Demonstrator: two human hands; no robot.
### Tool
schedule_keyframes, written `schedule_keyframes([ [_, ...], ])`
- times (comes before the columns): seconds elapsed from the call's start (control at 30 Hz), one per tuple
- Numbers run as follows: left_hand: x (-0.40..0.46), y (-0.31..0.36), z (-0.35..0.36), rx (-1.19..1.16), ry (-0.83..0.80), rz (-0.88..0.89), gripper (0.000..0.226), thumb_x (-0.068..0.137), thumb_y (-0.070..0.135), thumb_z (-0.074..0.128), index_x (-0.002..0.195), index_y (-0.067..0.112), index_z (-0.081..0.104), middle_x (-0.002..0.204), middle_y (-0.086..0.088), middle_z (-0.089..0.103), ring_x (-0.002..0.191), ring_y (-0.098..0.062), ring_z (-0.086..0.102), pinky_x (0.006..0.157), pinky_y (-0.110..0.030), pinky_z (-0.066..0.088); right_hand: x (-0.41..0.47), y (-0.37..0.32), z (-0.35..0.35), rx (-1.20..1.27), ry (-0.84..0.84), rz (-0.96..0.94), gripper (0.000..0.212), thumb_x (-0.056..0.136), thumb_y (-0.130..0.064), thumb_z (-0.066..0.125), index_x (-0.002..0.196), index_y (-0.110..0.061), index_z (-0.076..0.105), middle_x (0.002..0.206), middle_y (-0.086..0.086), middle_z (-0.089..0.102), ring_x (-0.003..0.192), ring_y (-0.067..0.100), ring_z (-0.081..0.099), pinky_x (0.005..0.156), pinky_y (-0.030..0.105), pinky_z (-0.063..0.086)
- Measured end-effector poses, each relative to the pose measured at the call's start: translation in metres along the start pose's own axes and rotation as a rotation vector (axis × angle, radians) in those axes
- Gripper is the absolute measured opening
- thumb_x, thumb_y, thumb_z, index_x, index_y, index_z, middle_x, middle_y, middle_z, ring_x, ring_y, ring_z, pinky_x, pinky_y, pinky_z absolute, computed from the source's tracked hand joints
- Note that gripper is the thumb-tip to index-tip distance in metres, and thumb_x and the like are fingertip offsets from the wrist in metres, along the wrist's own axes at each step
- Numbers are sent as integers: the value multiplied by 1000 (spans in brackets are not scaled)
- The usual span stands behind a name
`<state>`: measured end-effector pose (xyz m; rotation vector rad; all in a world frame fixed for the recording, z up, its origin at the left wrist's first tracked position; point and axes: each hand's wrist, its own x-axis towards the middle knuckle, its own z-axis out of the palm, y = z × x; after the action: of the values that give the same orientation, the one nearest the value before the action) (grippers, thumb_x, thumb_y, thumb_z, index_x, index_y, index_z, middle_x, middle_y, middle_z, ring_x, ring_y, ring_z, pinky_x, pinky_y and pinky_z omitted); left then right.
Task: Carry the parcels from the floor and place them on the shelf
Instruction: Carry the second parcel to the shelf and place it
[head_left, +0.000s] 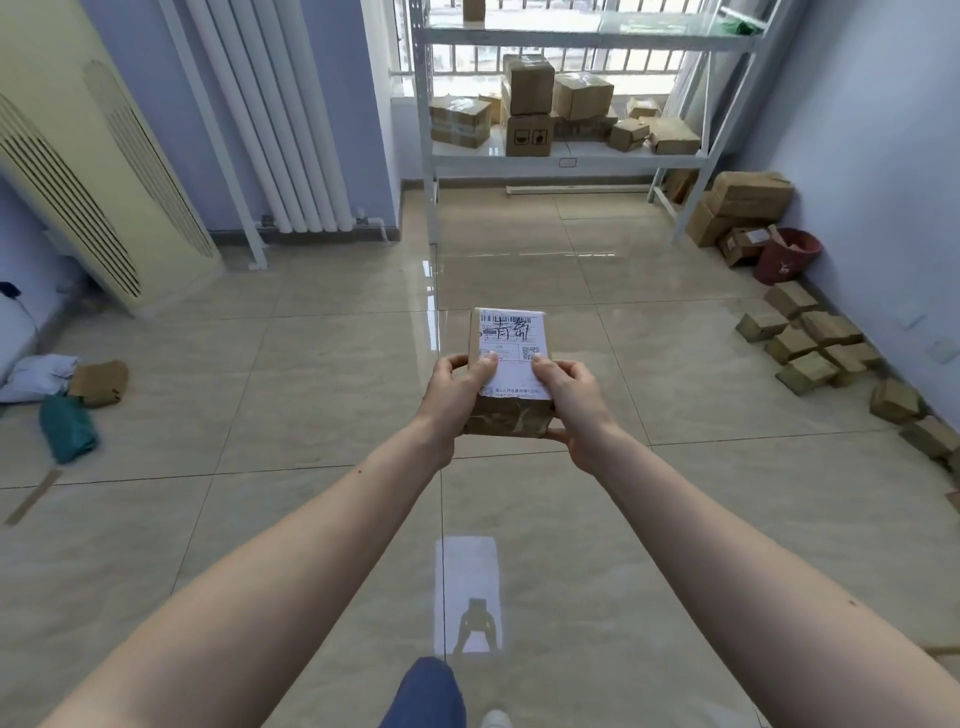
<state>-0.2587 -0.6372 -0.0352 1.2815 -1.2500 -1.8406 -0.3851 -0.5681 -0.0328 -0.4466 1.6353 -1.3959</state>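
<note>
I hold a small brown cardboard parcel (511, 343) with a white shipping label out in front of me, above the tiled floor. My left hand (457, 395) grips its left side and my right hand (571, 400) grips its right side, thumbs on the label. The white metal shelf (566, 156) stands ahead by the window, and its lower level carries several brown boxes (527, 85). More small parcels (810, 343) lie on the floor along the right wall.
Larger boxes (748, 200) and a red bucket (787, 254) sit right of the shelf. Soft bags and a flat brown packet (98, 382) lie on the floor at left. A cream air conditioner (93, 197) and white radiator (291, 130) stand against the left wall.
</note>
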Motion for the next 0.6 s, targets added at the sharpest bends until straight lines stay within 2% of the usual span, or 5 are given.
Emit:
schedule_keyframes([
  [0.1, 39, 16, 3, -3, -2, 0, 50, 89, 41, 65, 129, 18, 47, 109, -3, 70, 84, -18, 70, 78, -39, 59, 38, -17, 6, -1, -6, -2, 35, 93, -37, 63, 117, -14, 54, 99, 1, 70, 80, 16, 69, 65, 35, 58],
  [0.23, 95, 39, 5, -10, 0, 2, 51, 90, 41, 65, 130, 17, 45, 109, -3, 69, 82, -16, 70, 68, -33, 56, 92, -41, 20, 0, 2, -6, 36, 93, -36, 63, 118, -13, 54, 98, 2, 70, 79, 15, 69, 65, 35, 59],
  [0.6, 257, 119, 7, 21, -69, 8, 50, 91, 40, 63, 131, 17, 44, 112, -6, 69, 79, -14, 69, 60, -28, 54, 243, -114, 61, 32, 51, -26, 37, 92, -38, 64, 120, -14, 55, 101, 1, 71, 83, 16, 69, 70, 38, 60],
])
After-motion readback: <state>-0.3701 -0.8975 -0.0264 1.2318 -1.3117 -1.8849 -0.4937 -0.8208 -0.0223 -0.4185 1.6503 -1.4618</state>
